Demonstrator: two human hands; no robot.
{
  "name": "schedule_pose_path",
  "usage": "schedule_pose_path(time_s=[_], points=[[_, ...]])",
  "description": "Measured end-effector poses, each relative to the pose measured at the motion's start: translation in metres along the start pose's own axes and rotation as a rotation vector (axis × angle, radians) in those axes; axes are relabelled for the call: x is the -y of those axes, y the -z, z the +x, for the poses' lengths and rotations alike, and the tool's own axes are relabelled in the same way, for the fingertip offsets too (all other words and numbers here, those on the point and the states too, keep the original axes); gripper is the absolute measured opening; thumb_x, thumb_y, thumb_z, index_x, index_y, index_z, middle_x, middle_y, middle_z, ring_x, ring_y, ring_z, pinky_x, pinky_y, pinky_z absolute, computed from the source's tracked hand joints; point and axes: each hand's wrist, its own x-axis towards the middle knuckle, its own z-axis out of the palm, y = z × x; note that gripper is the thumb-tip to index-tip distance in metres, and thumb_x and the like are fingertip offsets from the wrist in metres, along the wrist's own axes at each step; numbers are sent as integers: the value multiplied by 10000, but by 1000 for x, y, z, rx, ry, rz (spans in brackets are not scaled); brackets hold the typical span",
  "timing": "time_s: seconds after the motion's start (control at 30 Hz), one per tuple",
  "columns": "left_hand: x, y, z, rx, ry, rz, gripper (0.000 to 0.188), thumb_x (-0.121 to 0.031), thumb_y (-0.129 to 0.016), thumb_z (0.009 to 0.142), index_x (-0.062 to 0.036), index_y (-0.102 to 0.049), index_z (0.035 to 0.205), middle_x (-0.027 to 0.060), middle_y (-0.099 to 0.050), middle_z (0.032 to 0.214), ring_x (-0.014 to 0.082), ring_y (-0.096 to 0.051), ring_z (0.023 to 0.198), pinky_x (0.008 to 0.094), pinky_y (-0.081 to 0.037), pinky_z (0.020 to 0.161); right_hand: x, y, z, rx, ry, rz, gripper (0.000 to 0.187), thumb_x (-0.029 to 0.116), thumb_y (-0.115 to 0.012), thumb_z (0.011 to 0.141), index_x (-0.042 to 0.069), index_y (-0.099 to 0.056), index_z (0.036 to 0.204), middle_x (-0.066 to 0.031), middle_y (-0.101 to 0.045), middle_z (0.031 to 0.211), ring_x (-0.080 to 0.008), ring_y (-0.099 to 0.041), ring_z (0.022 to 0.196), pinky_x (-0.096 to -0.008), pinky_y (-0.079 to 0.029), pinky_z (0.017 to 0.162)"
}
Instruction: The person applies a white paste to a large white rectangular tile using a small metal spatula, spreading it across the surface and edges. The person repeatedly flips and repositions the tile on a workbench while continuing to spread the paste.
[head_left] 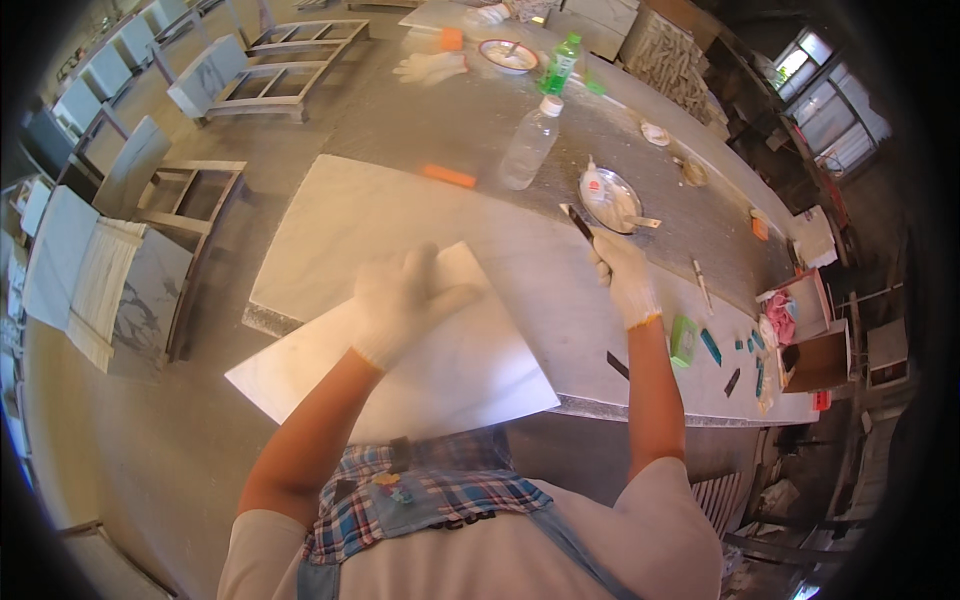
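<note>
White marbled tile (475,350) lies at eight o'clock in my distant view, reaching past the near edge of a pale stone slab (350,205), under the spread, blurred left hand (400,305), whose firm contact I cannot tell. I would keep the tile steady and the dark tool (580,222), grasped by the gloved right hand (625,270) at three o'clock, shallow against its face. Beyond, the dusty grey bench (420,120) carries a metal bowl (622,185) at two o'clock, with stacked slabs (150,290) at nine.

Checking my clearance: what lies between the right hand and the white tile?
In the head view, only bare pale slab shows between the right hand and the white tile.
</note>
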Motion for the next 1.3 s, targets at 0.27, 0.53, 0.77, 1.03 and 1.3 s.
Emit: schedule_pose_path(time_s=[0.27, 0.53, 0.77, 1.03, 1.3], points=[[2, -5, -2, 11, 20, 35, 645, -569, -837, 644, -82, -680, 1036, 102, -684, 768, 297, -657, 753, 415, -484, 747, 43, -71, -70, 269, 58, 40, 330, 210, -594, 1023, -16, -649, 1258, -2, -625, 828, -53, -486, 644, -214, -388, 560], [2, -6, -2, -13, -9, 79, 654, -591, -832, 646, -76, -679, 1019, 95, -685, 762, 286, -657, 742, 401, -479, 733, 67, -91, -93, 328, 128, -10, 322, 186, -593, 1014, -34, -662, 1239, -13, -640, 844, -60, -481, 676, -222, -399, 610], [2, -4, -1, -28, -37, 70, 654, -597, -830, 652, -72, -675, 1010, 86, -677, 747, 276, -650, 721, 391, -478, 723, 73, -95, -95, 276, 153, -76, 326, 178, -591, 1006, -33, -672, 1241, -24, -649, 858, -60, -486, 694, -223, -399, 622], [2, -4, -2, -49, -79, 70, 578, -605, -784, 718, -97, -604, 928, 87, -661, 752, 302, -639, 689, 428, -472, 668, 71, -97, -98, 247, 137, -86, 315, 165, -596, 996, -29, -683, 1228, -13, -645, 858, -56, -483, 704, -222, -404, 626], [2, -5, -1, -64, -86, 65, 574, -599, -781, 727, -89, -604, 924, 93, -656, 736, 310, -638, 684, 434, -477, 670, 73, -99, -101, 216, 176, -128, 301, 161, -584, 995, -5, -700, 1217, 5, -638, 841, -56, -483, 702, -222, -407, 620]])
